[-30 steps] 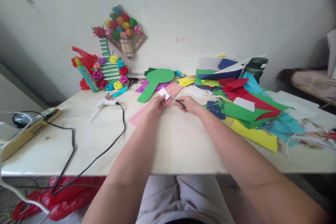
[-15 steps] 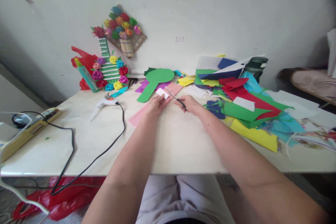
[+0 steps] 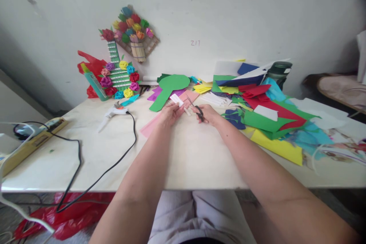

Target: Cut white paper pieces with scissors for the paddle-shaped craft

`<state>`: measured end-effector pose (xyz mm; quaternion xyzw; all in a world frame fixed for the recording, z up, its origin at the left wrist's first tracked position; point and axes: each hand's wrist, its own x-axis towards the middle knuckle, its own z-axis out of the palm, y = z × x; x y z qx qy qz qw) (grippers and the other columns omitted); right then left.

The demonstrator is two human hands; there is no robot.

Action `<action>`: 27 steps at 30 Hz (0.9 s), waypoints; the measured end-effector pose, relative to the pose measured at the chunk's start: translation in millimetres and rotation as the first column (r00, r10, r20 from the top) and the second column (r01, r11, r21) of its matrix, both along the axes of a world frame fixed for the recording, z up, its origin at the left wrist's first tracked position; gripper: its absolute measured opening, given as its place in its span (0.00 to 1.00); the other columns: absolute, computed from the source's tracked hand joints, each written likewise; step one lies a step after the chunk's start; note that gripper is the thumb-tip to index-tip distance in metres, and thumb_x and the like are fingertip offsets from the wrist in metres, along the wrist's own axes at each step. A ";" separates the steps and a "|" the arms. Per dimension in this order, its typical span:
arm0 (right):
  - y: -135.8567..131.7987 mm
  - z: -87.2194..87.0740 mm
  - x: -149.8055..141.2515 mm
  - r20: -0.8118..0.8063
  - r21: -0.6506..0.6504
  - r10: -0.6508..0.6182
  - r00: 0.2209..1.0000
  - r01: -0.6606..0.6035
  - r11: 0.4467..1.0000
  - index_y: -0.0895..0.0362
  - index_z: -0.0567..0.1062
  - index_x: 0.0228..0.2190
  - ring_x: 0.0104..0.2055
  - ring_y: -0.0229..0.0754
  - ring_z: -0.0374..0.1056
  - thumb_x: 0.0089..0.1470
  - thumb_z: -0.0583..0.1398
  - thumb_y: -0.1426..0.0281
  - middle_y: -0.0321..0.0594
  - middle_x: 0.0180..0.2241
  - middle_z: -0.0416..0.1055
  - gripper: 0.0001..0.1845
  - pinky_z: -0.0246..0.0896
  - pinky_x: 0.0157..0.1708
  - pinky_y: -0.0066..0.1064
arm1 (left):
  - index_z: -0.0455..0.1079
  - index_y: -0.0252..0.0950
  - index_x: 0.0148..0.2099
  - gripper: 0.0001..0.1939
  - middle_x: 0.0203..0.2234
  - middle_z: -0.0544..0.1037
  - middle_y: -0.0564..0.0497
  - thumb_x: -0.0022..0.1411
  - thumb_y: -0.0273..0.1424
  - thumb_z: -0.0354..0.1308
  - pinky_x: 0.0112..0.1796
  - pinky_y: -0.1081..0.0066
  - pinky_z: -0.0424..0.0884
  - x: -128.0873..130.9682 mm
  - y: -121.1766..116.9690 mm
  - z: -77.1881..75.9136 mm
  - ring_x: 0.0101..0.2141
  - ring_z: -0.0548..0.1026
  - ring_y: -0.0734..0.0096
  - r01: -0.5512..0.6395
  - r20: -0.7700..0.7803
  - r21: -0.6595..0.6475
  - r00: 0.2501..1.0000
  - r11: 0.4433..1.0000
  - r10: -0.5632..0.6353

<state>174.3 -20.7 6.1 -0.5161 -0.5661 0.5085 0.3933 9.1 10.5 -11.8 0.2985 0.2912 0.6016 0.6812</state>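
Observation:
My left hand (image 3: 169, 114) pinches a small white paper piece (image 3: 177, 100) over the middle of the pale table (image 3: 188, 156). My right hand (image 3: 208, 114) grips black-handled scissors (image 3: 195, 108) with the blades pointing up and left, close beside the white piece. A narrow white strip (image 3: 187, 111) lies between the two hands. A pink sheet (image 3: 188, 95) lies under and behind my hands.
A glue gun (image 3: 116, 112) with a black cord (image 3: 97, 177) lies left of my hands. Paper-flower crafts (image 3: 121, 76) lean on the wall behind. A green cutout (image 3: 170, 85) and a heap of coloured sheets (image 3: 271, 122) fill the right side, with a dark bottle (image 3: 278, 73) behind.
The scissors have swung away from the white piece to its right, and a narrow white strip now lies between my hands. My left hand has stayed where it was.

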 end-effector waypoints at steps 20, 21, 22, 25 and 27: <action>-7.1 9.2 -6.5 0.215 0.028 0.147 0.965 -0.156 0.987 0.60 0.66 0.22 0.11 0.28 0.56 0.38 0.60 0.50 0.34 0.15 0.66 0.24 0.45 0.08 0.20 | 0.67 0.29 0.29 0.04 0.22 0.73 0.49 0.52 0.17 0.54 0.38 0.73 0.72 -1.3 0.4 -3.8 0.30 0.76 0.72 0.023 -0.045 0.064 0.999 0.998 -0.020; -6.2 7.9 -6.4 0.221 0.033 0.150 0.964 -0.161 0.986 0.60 0.66 0.22 0.11 0.28 0.56 0.38 0.60 0.50 0.34 0.15 0.66 0.25 0.44 0.08 0.20 | 0.67 0.29 0.30 0.04 0.23 0.73 0.49 0.52 0.17 0.54 0.38 0.73 0.72 -1.4 0.7 -4.0 0.30 0.76 0.73 0.024 -0.046 0.062 0.999 0.998 -0.021; -5.3 6.8 -6.2 0.225 0.036 0.154 0.962 -0.167 0.985 0.60 0.66 0.22 0.11 0.28 0.56 0.37 0.60 0.50 0.34 0.15 0.66 0.25 0.44 0.08 0.20 | 0.67 0.29 0.30 0.04 0.23 0.73 0.49 0.52 0.17 0.54 0.37 0.73 0.72 -1.5 0.9 -4.1 0.30 0.75 0.73 0.026 -0.045 0.060 0.999 0.998 -0.023; -3.6 4.4 -5.7 0.230 0.045 0.163 0.960 -0.178 0.983 0.60 0.66 0.23 0.11 0.29 0.57 0.36 0.61 0.49 0.34 0.15 0.66 0.26 0.44 0.08 0.20 | 0.67 0.29 0.30 0.05 0.23 0.73 0.49 0.52 0.17 0.53 0.35 0.74 0.73 -1.8 1.0 -4.1 0.30 0.75 0.73 0.037 -0.036 0.059 0.999 0.998 -0.035; -2.8 3.5 -5.5 0.232 0.053 0.163 0.959 -0.180 0.982 0.59 0.66 0.23 0.11 0.29 0.57 0.36 0.60 0.48 0.33 0.15 0.65 0.26 0.44 0.08 0.20 | 0.67 0.29 0.30 0.04 0.23 0.74 0.48 0.52 0.17 0.53 0.35 0.74 0.73 -1.7 0.6 -3.8 0.30 0.75 0.73 0.041 -0.036 0.060 0.999 0.997 -0.039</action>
